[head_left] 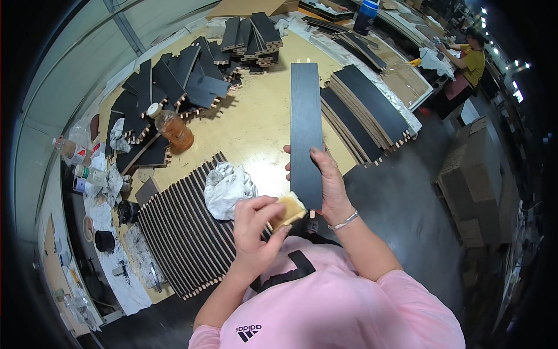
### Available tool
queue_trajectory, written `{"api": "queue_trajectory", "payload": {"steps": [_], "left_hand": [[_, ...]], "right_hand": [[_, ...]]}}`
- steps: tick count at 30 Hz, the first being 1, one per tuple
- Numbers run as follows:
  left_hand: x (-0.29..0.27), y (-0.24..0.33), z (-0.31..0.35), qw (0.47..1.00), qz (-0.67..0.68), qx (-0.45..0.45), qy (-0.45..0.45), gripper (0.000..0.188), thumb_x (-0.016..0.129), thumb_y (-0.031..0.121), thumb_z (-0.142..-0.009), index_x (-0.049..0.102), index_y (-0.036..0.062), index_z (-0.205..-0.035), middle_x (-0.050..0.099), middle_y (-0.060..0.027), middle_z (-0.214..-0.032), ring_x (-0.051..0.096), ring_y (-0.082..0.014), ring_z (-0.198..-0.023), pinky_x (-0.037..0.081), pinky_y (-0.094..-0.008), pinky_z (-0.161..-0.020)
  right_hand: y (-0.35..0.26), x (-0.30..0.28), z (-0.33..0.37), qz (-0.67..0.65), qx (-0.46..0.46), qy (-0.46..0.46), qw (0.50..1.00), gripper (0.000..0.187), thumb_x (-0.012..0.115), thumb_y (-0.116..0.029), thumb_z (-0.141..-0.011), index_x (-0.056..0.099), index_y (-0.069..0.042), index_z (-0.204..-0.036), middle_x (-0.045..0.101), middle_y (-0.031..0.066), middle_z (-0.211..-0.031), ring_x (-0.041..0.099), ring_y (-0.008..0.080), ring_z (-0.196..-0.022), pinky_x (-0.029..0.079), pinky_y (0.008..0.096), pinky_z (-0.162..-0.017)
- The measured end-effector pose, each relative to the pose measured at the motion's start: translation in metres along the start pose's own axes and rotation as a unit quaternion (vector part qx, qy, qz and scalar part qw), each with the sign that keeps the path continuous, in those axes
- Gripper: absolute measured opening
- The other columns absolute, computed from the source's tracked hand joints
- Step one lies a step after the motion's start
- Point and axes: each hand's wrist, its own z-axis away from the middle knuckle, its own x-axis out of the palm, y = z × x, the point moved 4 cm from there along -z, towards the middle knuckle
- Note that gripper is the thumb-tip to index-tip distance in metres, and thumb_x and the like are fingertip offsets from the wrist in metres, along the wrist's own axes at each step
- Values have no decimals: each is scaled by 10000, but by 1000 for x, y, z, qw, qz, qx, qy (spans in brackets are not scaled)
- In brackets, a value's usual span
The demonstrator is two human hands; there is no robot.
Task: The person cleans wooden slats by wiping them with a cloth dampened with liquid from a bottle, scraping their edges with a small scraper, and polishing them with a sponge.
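Observation:
A long black wooden board [305, 110] with pale dowels at its ends stands lengthwise in front of me. My right hand [332, 183] is closed round its lower part, thumb on the near face and fingertips showing past its left edge. In my left hand [254, 227] I pinch a yellow sponge pad [287, 212], which is at the board's lower left corner; whether it presses on the surface I cannot tell. Just beyond that hand, a crumpled white cloth [228, 189] lies over a row of dark, doweled boards set on edge [183, 232].
Black doweled boards [168, 78] lie heaped at the far left of the yellowish table [261, 116], beside a bottle of amber liquid [176, 132]. More boards [369, 104] are stacked at right. Bottles [72, 151] and black cups [104, 241] line the left edge. Cartons [474, 180] stand right; a co-worker [465, 67] is far right.

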Motion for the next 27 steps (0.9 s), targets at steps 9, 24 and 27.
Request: {"api": "queue_trajectory", "payload": {"steps": [9, 24, 27], "left_hand": [[-1, 0, 0, 996, -79, 32, -12, 546, 858, -81, -697, 814, 93, -1213, 714, -137, -1224, 663, -360, -1098, 549, -463, -935], [-7, 7, 1, 997, -65, 49, 13, 544, 849, -125, -734, 774, 67, -1238, 703, -143, -1226, 668, -333, -1134, 554, -411, -962], [-13, -11, 9, 996, -76, -21, 35, 540, 860, -105, -754, 762, 57, -1260, 693, -146, -1226, 662, -325, -1122, 551, -415, -955]], "right_hand": [[-8, 0, 4, 18, -1, 17, 1000, 380, 697, -267, -1119, 581, -89, -1435, 769, 134, -1264, 783, 184, -930, 684, 341, -803], [2, -12, 2, 7, 17, 0, 1000, 580, 614, -465, -1138, 648, 36, -1428, 784, 158, -1033, 791, 219, -890, 671, 317, -760], [0, -11, 5, 8, 12, 4, 1000, 597, 615, -480, -1136, 649, 38, -1431, 780, 156, -1010, 786, 216, -882, 663, 316, -772]]}}
